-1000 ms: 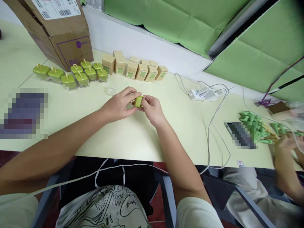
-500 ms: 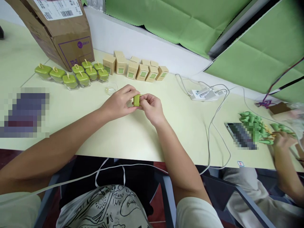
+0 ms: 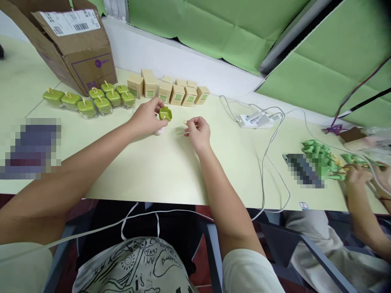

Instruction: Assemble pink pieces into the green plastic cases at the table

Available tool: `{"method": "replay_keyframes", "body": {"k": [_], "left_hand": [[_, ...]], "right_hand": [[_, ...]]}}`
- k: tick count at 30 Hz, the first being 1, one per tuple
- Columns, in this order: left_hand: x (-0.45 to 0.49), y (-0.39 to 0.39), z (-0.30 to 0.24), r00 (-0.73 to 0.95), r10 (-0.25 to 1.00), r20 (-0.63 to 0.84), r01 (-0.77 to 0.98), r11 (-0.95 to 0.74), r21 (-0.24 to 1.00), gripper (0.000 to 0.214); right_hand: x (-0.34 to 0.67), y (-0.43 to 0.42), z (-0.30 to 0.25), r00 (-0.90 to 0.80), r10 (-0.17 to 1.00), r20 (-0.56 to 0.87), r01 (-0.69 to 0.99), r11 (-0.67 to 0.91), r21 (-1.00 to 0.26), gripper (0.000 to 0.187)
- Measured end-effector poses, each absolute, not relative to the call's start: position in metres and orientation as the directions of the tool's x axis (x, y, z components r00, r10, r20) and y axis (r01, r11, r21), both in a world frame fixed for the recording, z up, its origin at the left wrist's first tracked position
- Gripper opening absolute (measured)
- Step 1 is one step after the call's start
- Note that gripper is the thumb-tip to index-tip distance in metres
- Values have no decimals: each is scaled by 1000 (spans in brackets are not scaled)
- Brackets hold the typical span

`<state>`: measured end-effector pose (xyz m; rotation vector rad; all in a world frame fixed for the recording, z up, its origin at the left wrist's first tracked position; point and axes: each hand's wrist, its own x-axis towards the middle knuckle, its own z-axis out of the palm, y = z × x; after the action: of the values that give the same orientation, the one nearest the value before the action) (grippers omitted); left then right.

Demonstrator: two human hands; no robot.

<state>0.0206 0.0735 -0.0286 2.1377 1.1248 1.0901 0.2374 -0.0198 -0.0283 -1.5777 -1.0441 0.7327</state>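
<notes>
- Green cap (image 3: 165, 114): smooth, glossy plastic
- Containers (image 3: 113, 98) near the back edge of the desk (image 3: 171, 175): shiny green plastic, clear below
- Small boxes (image 3: 177, 96) along that edge: matt card
- Carton (image 3: 84, 51): dull cardboard, paper label (image 3: 71, 21)
- Desk: smooth, faint sheen

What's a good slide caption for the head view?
Left hand holds a hollow green piece, right hand pinches a small pale piece, near green-lidded containers and small cardboard boxes.

Looks like small assembly workshop: shared bench (image 3: 171, 175), shipping carton (image 3: 87, 71), boxes (image 3: 177, 96) lined up.
</notes>
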Motion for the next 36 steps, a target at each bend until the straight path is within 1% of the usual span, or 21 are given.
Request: {"method": "replay_keyframes", "body": {"k": [2,5,7,10,14,16,17,18,19,22,23,24,26,28,29,30,31,32,33,35,36], "left_hand": [[26,96,-33,394,809,436,478,-585,655,47],[37,126,-39,501,720,480,425,-688,588,45],[46,140,-44,568,718,402,458,-682,571,42],[58,151,-52,622,737,266,532,-647,547,45],[63,152,-56,646,728,228,577,-662,479,50],[58,147,-49,603,773,196,627,-611,483,57],[52,144,-42,579,796,177,642,-579,503,64],[45,140,-33,568,800,193,633,-574,519,69],[37,135,-23,559,794,238,614,-589,526,67],[1,115,13,536,731,422,514,-679,523,46],[-14,108,25,516,719,466,499,-694,519,42],[-29,100,36,487,733,474,518,-680,519,39],[-61,85,54,360,807,469,617,-583,529,47],[-91,75,61,117,868,483,708,-414,573,65],[-104,72,61,-17,874,486,734,-320,599,71],[-115,69,59,-168,851,498,745,-221,629,67],[-123,67,55,-228,845,483,760,-156,631,61],[-130,65,51,-234,856,461,789,-110,605,56],[-133,63,47,-182,882,434,838,-92,538,52],[-133,59,40,3,924,382,932,-141,333,51],[-131,57,38,55,934,353,945,-162,283,53]], "right_hand": [[240,-18,-31,425,903,61,308,-80,-948,12],[243,-18,-32,399,913,84,415,-99,-904,13],[244,-18,-31,375,922,100,493,-107,-864,13],[244,-19,-29,368,923,113,575,-130,-808,12],[244,-18,-32,364,926,97,611,-159,-776,13],[243,-16,-35,352,932,86,628,-166,-760,15],[243,-15,-36,344,936,80,640,-172,-749,16],[243,-15,-37,337,939,72,654,-178,-735,17],[243,-15,-38,329,942,64,669,-184,-720,18],[243,-15,-37,305,951,59,699,-181,-692,22],[244,-16,-36,304,950,75,702,-170,-692,24],[245,-16,-34,309,945,103,701,-153,-697,25],[247,-18,-31,337,925,174,676,-109,-729,27],[246,-20,-28,376,896,235,611,-49,-790,28],[245,-21,-28,394,884,253,566,-17,-824,29],[243,-22,-28,406,875,262,520,14,-854,30],[240,-23,-28,412,872,266,479,41,-877,31],[236,-24,-29,410,872,267,449,61,-891,32],[233,-25,-30,399,878,265,431,76,-899,32],[226,-28,-33,361,896,257,423,88,-902,33],[223,-29,-34,342,906,251,426,88,-900,33]]}}
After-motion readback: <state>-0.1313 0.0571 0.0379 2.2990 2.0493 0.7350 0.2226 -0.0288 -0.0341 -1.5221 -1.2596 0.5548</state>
